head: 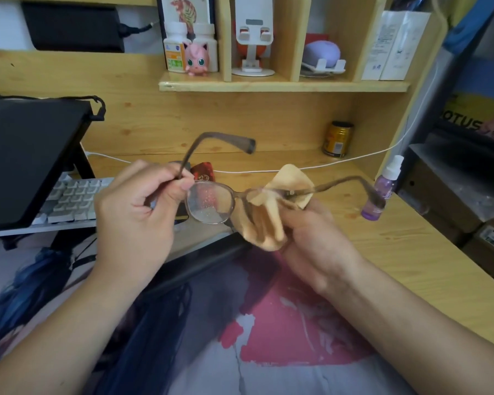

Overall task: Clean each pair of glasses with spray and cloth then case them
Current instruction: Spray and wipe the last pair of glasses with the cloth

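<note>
A pair of brown-framed glasses (210, 201) hangs in the air above the desk, temples unfolded and pointing away from me. My left hand (137, 206) pinches the frame at its left hinge. The left lens is speckled with spray droplets. My right hand (314, 238) holds a tan cloth (268, 220) wrapped over the right lens, which the cloth hides. A small purple spray bottle (382, 192) with a white nozzle stands on the desk at the right, behind the right temple tip.
A wooden desk (397, 252) carries a printed desk mat (283, 323), a keyboard (74, 201) under a black stand (26, 155), a gold can (337, 139) and a white cable (268, 170). A dark red object (203, 172) lies behind the glasses. Shelves above hold bottles and figures.
</note>
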The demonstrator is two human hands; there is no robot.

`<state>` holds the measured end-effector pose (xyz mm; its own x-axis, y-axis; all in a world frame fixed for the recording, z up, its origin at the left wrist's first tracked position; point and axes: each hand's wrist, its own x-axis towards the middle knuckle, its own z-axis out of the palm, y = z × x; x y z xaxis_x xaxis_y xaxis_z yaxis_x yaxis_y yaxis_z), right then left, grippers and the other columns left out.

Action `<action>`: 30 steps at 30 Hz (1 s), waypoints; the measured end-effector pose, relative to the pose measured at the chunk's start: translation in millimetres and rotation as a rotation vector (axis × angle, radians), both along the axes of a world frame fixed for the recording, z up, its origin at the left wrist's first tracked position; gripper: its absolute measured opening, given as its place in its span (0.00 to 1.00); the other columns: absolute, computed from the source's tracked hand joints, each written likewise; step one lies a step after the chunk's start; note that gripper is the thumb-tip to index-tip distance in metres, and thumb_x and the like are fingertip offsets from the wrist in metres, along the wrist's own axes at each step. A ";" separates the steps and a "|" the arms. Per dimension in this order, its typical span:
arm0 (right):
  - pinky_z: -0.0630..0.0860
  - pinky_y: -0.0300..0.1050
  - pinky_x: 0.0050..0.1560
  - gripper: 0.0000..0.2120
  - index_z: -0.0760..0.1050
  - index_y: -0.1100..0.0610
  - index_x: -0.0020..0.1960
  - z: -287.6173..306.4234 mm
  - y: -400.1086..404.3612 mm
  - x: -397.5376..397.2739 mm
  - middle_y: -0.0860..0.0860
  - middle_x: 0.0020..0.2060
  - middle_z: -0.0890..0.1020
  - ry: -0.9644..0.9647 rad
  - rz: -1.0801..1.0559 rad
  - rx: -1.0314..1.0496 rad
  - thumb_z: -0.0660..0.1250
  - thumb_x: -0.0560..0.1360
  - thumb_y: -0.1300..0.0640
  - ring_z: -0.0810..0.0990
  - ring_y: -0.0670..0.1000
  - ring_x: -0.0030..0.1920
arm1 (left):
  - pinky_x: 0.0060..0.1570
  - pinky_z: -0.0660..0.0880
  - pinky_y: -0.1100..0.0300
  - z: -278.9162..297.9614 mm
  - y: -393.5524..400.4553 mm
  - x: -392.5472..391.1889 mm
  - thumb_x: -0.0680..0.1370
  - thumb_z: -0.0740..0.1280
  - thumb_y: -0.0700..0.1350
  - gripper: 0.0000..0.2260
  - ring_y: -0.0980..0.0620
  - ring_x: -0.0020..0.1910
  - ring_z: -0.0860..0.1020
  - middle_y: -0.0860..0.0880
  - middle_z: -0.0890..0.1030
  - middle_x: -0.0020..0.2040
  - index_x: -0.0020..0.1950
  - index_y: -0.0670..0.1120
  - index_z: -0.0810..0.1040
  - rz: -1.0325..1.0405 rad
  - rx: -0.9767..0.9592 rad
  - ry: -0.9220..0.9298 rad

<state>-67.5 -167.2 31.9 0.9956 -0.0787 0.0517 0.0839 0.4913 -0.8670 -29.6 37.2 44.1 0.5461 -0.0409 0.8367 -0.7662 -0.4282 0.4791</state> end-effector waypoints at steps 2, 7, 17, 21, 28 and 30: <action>0.74 0.63 0.65 0.12 0.82 0.61 0.44 -4.7 0.6 2.8 0.61 0.48 0.84 0.062 -0.006 0.046 0.64 0.77 0.74 0.82 0.64 0.59 | 0.45 0.73 0.63 -1.1 -3.5 -0.6 0.81 0.68 0.41 0.07 0.55 0.43 0.78 0.47 0.79 0.42 0.47 0.40 0.84 -0.012 0.022 0.009; 0.78 0.47 0.37 0.14 0.76 0.55 0.36 -4.9 3.2 3.2 0.52 0.30 0.78 0.055 -0.190 -0.060 0.67 0.79 0.65 0.79 0.49 0.31 | 0.46 0.71 0.68 -3.5 -11.8 -3.3 0.80 0.69 0.41 0.08 0.58 0.45 0.78 0.49 0.79 0.42 0.49 0.38 0.85 -0.042 0.076 -0.042; 0.76 0.49 0.40 0.15 0.77 0.67 0.55 9.4 -27.1 -4.3 0.58 0.39 0.83 -0.203 0.292 -0.852 0.61 0.83 0.55 0.80 0.55 0.40 | 0.51 0.70 0.69 4.7 14.7 11.0 0.81 0.67 0.38 0.05 0.66 0.47 0.77 0.59 0.79 0.44 0.49 0.47 0.81 0.046 -0.079 0.012; 0.72 0.47 0.38 0.19 0.78 0.68 0.52 31.4 -59.9 -2.4 0.60 0.37 0.81 -0.193 0.408 -1.022 0.67 0.78 0.50 0.77 0.53 0.38 | 0.52 0.71 0.70 4.0 8.9 6.7 0.81 0.67 0.40 0.04 0.65 0.48 0.78 0.55 0.81 0.45 0.48 0.46 0.82 -0.042 -0.028 0.013; 0.76 0.46 0.48 0.04 0.85 0.49 0.49 32.6 -75.2 10.7 0.55 0.44 0.79 -0.172 -0.095 -1.296 0.71 0.78 0.55 0.80 0.56 0.46 | 0.54 0.74 0.64 2.8 8.8 7.5 0.80 0.68 0.46 0.05 0.57 0.49 0.81 0.55 0.83 0.42 0.47 0.52 0.82 -0.181 -0.084 0.099; 0.71 0.33 0.39 0.04 0.83 0.47 0.51 35.7 -64.4 16.4 0.49 0.39 0.77 -0.185 -0.318 -1.469 0.72 0.77 0.55 0.78 0.51 0.42 | 0.52 0.76 0.63 -0.6 4.2 6.2 0.79 0.70 0.47 0.04 0.55 0.48 0.82 0.56 0.84 0.44 0.47 0.55 0.83 -0.259 -0.071 0.142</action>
<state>-51.1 -231.6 67.7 0.9186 -0.0515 0.3918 0.1759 -0.8344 -0.5223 -23.3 41.4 43.5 0.6369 -0.1383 0.7584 -0.7687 -0.1886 0.6112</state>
